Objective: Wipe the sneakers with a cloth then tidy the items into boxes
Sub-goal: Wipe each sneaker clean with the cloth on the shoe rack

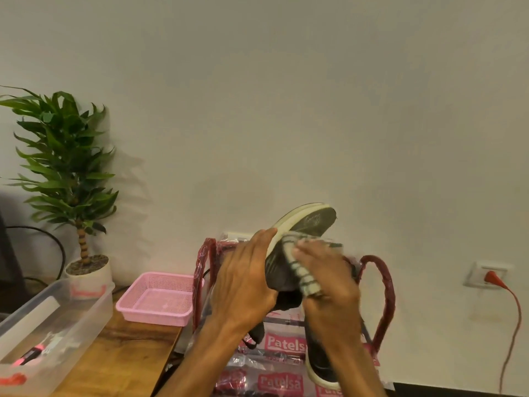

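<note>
Dark sneaker (pixel 307 224) is held sole-up over the bag (pixel 282 343) — left hand (pixel 243 282) grips its side, fingers curled over the white rim. Right hand (pixel 329 282) clutches a checked cloth (pixel 305 275), pressing it to the sole. Likely light, with stiff sole and soft upper — best gripped mid-length. Second sneaker (pixel 320 363) lies below.

dark sneaker (pixel 297 233) tilted sole-up, white rim; checked cloth (pixel 304 272) against sole; second sneaker (pixel 320 366) lower, partly hidden.
</note>
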Action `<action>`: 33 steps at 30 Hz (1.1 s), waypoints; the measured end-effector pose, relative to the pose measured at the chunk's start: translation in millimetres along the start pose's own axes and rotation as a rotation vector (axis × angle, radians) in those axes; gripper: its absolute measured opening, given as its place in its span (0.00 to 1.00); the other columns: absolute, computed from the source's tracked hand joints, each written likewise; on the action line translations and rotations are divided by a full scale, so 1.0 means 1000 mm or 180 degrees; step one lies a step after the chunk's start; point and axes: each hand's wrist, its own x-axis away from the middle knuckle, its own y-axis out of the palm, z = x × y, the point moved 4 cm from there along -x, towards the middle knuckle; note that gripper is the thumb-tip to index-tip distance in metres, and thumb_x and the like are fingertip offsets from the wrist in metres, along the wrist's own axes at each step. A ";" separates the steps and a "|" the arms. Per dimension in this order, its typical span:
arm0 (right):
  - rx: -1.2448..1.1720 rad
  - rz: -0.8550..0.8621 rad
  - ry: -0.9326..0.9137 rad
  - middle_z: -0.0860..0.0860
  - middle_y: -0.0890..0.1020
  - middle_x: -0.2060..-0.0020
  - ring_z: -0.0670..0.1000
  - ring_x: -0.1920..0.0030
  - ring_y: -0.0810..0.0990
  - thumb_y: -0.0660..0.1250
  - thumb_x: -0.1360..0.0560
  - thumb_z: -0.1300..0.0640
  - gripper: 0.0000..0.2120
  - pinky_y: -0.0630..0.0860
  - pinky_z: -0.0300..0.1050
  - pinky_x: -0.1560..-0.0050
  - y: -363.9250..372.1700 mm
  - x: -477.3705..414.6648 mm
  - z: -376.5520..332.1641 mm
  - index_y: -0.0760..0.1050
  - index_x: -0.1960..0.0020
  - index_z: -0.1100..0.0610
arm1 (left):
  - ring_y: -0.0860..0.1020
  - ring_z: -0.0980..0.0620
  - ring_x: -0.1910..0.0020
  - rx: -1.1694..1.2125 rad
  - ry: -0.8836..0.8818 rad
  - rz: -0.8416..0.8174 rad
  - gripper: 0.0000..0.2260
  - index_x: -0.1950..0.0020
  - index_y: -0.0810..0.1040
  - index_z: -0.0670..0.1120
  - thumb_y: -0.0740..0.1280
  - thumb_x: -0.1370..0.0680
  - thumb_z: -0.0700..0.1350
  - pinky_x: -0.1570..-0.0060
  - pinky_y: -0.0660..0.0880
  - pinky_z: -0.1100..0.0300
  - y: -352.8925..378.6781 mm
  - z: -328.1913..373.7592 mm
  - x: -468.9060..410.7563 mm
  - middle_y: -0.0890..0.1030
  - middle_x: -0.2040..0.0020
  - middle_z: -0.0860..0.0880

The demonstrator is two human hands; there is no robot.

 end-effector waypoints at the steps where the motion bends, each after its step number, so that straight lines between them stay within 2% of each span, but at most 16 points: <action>1: 0.0186 -0.0218 -0.0313 0.53 0.81 0.42 0.51 0.37 0.76 0.75 0.33 0.69 0.22 0.76 0.56 0.40 0.010 0.004 -0.005 0.79 0.41 0.57 | 0.76 0.49 0.36 0.0016 0.0080 0.0033 0.34 0.27 0.63 0.50 0.73 0.30 0.47 0.38 0.75 0.46 0.000 0.003 0.000 0.78 0.34 0.48; 3: 0.0340 -0.0349 -0.0418 0.54 0.81 0.42 0.52 0.37 0.77 0.76 0.33 0.65 0.20 0.76 0.56 0.39 0.018 0.006 -0.003 0.80 0.42 0.59 | 0.77 0.47 0.36 0.0060 0.0184 0.0102 0.32 0.28 0.64 0.48 0.72 0.29 0.45 0.38 0.75 0.44 -0.002 0.006 0.002 0.78 0.34 0.46; 5: 0.0234 -0.0097 0.0096 0.54 0.80 0.42 0.52 0.38 0.77 0.76 0.34 0.68 0.22 0.77 0.56 0.41 0.016 0.001 0.010 0.80 0.41 0.59 | 0.78 0.45 0.37 0.0083 0.0254 0.0093 0.35 0.28 0.64 0.48 0.74 0.33 0.42 0.41 0.77 0.43 -0.003 0.004 0.003 0.79 0.36 0.44; 7: 0.0080 -0.0015 0.0357 0.53 0.81 0.42 0.51 0.38 0.76 0.75 0.36 0.73 0.24 0.76 0.55 0.40 0.014 0.000 0.012 0.80 0.42 0.58 | 0.79 0.46 0.39 0.0053 0.0282 0.0172 0.31 0.29 0.65 0.48 0.69 0.32 0.45 0.43 0.78 0.45 -0.004 0.003 0.004 0.80 0.38 0.45; 10: 0.0043 -0.0494 -0.0301 0.51 0.82 0.44 0.50 0.39 0.77 0.76 0.34 0.68 0.21 0.75 0.51 0.38 0.017 0.001 -0.007 0.80 0.43 0.58 | 0.78 0.50 0.40 0.0232 0.0116 0.0358 0.26 0.30 0.66 0.50 0.65 0.28 0.49 0.41 0.74 0.49 -0.008 -0.001 0.007 0.81 0.39 0.47; 12: 0.0164 -0.0627 -0.0513 0.52 0.82 0.45 0.49 0.41 0.78 0.75 0.32 0.62 0.17 0.77 0.49 0.40 0.014 -0.007 -0.001 0.81 0.44 0.58 | 0.76 0.55 0.45 0.0312 -0.0017 0.0404 0.32 0.30 0.67 0.51 0.72 0.33 0.43 0.47 0.75 0.52 -0.011 -0.005 0.009 0.81 0.41 0.47; 14: 0.0210 -0.0358 -0.0154 0.52 0.82 0.45 0.48 0.42 0.77 0.75 0.33 0.65 0.16 0.78 0.50 0.43 0.009 -0.015 0.016 0.81 0.45 0.58 | 0.73 0.56 0.51 0.0367 -0.0078 0.0387 0.40 0.31 0.68 0.50 0.77 0.40 0.35 0.56 0.76 0.57 -0.013 -0.005 0.010 0.81 0.45 0.46; 16: 0.0076 -0.0205 0.0210 0.51 0.82 0.46 0.47 0.42 0.77 0.76 0.36 0.69 0.20 0.78 0.52 0.43 0.008 -0.014 0.018 0.81 0.45 0.57 | 0.72 0.56 0.54 0.0381 -0.0077 0.0384 0.39 0.32 0.67 0.50 0.76 0.40 0.35 0.58 0.73 0.64 -0.013 -0.003 0.010 0.80 0.47 0.47; 17: -0.0004 -0.0241 0.0143 0.50 0.82 0.46 0.46 0.42 0.77 0.77 0.37 0.69 0.22 0.77 0.52 0.41 0.010 -0.012 0.011 0.81 0.45 0.56 | 0.73 0.56 0.55 0.0433 -0.0102 0.0405 0.37 0.31 0.67 0.51 0.74 0.39 0.38 0.59 0.73 0.64 -0.013 -0.003 0.009 0.80 0.48 0.48; 20: -0.0129 -0.0572 -0.0302 0.48 0.83 0.47 0.44 0.42 0.77 0.73 0.32 0.63 0.15 0.74 0.45 0.38 0.011 -0.009 -0.004 0.81 0.46 0.55 | 0.77 0.50 0.50 0.0736 -0.0313 0.0453 0.35 0.30 0.65 0.55 0.69 0.36 0.42 0.55 0.79 0.55 -0.012 -0.009 0.008 0.79 0.43 0.48; 22: 0.0057 -0.0484 -0.0246 0.50 0.83 0.48 0.46 0.44 0.78 0.74 0.32 0.62 0.14 0.77 0.46 0.41 0.008 -0.016 0.007 0.82 0.47 0.56 | 0.77 0.49 0.47 0.0795 -0.0346 0.0426 0.36 0.30 0.64 0.57 0.69 0.37 0.42 0.56 0.81 0.53 -0.010 -0.013 0.011 0.77 0.41 0.49; 25: 0.0241 -0.0189 0.0299 0.51 0.82 0.49 0.48 0.46 0.78 0.75 0.37 0.73 0.21 0.79 0.52 0.46 0.007 -0.018 0.023 0.82 0.47 0.57 | 0.76 0.50 0.45 0.0818 -0.0445 0.0339 0.40 0.30 0.63 0.61 0.72 0.37 0.39 0.58 0.82 0.53 -0.006 -0.016 0.012 0.76 0.41 0.52; 27: 0.0016 -0.0183 0.0308 0.49 0.82 0.47 0.47 0.43 0.77 0.71 0.39 0.77 0.26 0.77 0.50 0.42 0.010 -0.017 0.020 0.82 0.45 0.57 | 0.77 0.54 0.45 0.0977 -0.0621 0.0381 0.42 0.31 0.63 0.63 0.76 0.37 0.36 0.55 0.79 0.64 -0.005 -0.016 0.009 0.74 0.44 0.59; 29: -0.0306 -0.0128 0.0294 0.46 0.81 0.45 0.46 0.40 0.76 0.68 0.41 0.80 0.31 0.74 0.46 0.38 0.010 -0.014 0.016 0.81 0.44 0.56 | 0.76 0.59 0.43 0.1416 -0.0860 0.0511 0.41 0.32 0.66 0.61 0.79 0.37 0.35 0.55 0.75 0.74 -0.006 -0.015 0.007 0.73 0.43 0.63; 31: -0.0574 0.0094 0.0474 0.44 0.80 0.44 0.45 0.39 0.76 0.67 0.41 0.82 0.34 0.73 0.42 0.38 0.009 -0.012 0.019 0.80 0.43 0.54 | 0.76 0.61 0.41 0.1835 -0.1063 0.0557 0.40 0.32 0.67 0.58 0.81 0.36 0.38 0.52 0.73 0.75 -0.003 -0.013 0.007 0.73 0.40 0.62; 33: -0.0773 0.0348 0.0672 0.44 0.80 0.44 0.46 0.38 0.76 0.65 0.42 0.84 0.38 0.74 0.42 0.38 0.009 -0.010 0.020 0.79 0.42 0.50 | 0.75 0.62 0.40 0.2115 -0.1183 0.0467 0.40 0.31 0.67 0.59 0.81 0.36 0.38 0.50 0.75 0.72 0.001 -0.011 0.009 0.73 0.40 0.62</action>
